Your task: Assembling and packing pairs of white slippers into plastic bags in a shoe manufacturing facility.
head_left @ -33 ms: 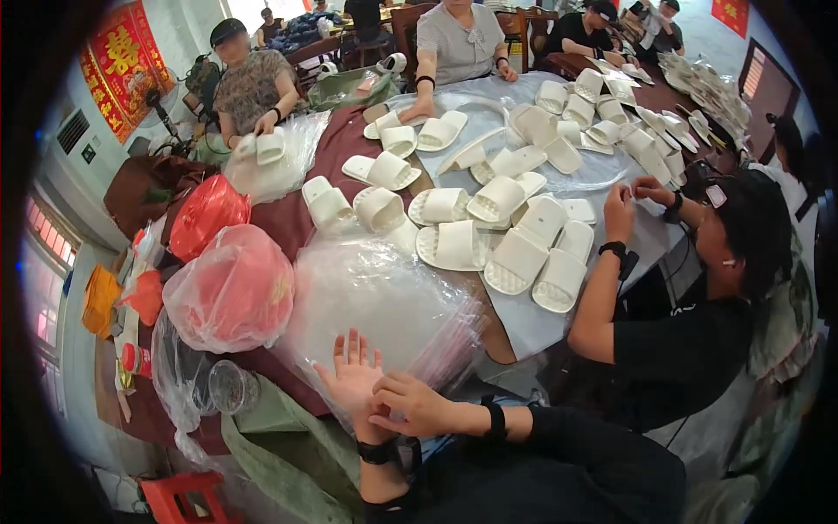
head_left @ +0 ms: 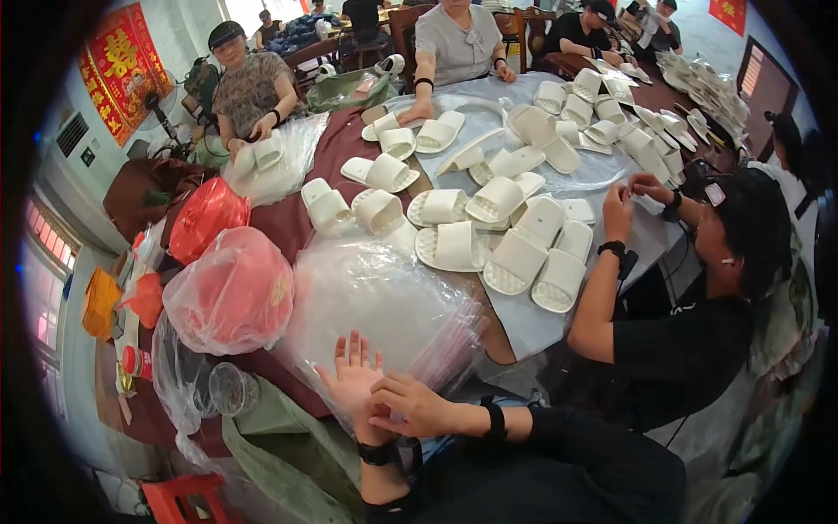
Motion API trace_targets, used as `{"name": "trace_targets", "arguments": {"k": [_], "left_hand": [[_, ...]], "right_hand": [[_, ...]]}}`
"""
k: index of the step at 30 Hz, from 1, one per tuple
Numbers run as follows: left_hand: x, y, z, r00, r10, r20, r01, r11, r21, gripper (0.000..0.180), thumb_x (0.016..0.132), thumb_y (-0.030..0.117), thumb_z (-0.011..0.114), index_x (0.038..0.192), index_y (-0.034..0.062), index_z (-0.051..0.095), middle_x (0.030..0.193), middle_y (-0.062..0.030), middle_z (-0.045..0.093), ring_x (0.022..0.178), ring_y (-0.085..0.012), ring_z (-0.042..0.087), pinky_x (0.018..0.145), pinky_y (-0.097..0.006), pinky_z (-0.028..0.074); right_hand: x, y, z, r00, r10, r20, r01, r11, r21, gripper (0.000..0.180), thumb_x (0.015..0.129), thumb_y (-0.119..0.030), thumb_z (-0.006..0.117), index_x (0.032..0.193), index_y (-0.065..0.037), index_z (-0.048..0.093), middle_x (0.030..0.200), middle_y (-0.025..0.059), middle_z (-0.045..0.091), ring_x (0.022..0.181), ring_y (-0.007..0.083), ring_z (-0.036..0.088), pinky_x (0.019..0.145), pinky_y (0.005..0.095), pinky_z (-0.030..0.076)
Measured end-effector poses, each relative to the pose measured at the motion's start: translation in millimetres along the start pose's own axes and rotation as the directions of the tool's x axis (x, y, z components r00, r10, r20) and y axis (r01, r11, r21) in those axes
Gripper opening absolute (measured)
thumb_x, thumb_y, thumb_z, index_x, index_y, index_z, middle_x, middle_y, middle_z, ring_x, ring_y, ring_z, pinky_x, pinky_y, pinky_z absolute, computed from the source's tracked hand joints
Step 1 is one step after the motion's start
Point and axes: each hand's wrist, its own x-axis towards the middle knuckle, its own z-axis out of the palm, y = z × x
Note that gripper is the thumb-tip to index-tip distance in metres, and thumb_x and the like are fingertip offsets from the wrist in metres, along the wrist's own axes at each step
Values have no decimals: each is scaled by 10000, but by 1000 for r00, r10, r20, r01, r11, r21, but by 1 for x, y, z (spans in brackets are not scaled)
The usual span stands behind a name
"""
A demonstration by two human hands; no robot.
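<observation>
Surface (head_left: 520, 328): lg.; maroon cloth (head_left: 342, 157) on L portion, grey on R.
Slippers (head_left: 497, 197): wht., many, loose, ctr. to far R of surface.
Clear plastic bags (head_left: 375, 293): flat stack, near side, btwn. pink bundle & hands' far side; slippers just beyond.
Pink bundle (head_left: 229, 293): in clear wrap, L of stack.
L hand (head_left: 356, 384): palm up, fingers spread, nr. stack.
R hand (head_left: 407, 404): fingers bent, on L hand's heel; hands together, grip can't tell.
Tub (head_left: 233, 389): clear, rd., L of hands.

Before you on the table (head_left: 515, 332) lie sheets (head_left: 371, 301), with slippers (head_left: 456, 246) behind them and bags (head_left: 231, 293) to their left.
</observation>
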Motion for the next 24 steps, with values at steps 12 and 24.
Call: {"name": "trace_targets", "arguments": {"k": [12,24], "left_hand": [[7,-5,-10,956,-267,-121,285,942,175,548,898,591,342,1184,139,463,1254,-62,479,1121,-209,421,938,-430,351],[2,-4,-22,955,-282,-86,292,947,132,521,912,570,326,1186,142,438,1221,-74,493,1077,-224,472,919,-438,394]], "right_hand": [[11,1,-10,996,-63,-68,69,994,91,255,803,-205,652,967,-56,525,892,130,503,852,332,530,731,396,438],[7,1,-5,999,37,24,-41,982,185,305,802,-282,669,955,-64,518,874,140,518,831,338,531,696,400,442]]}}
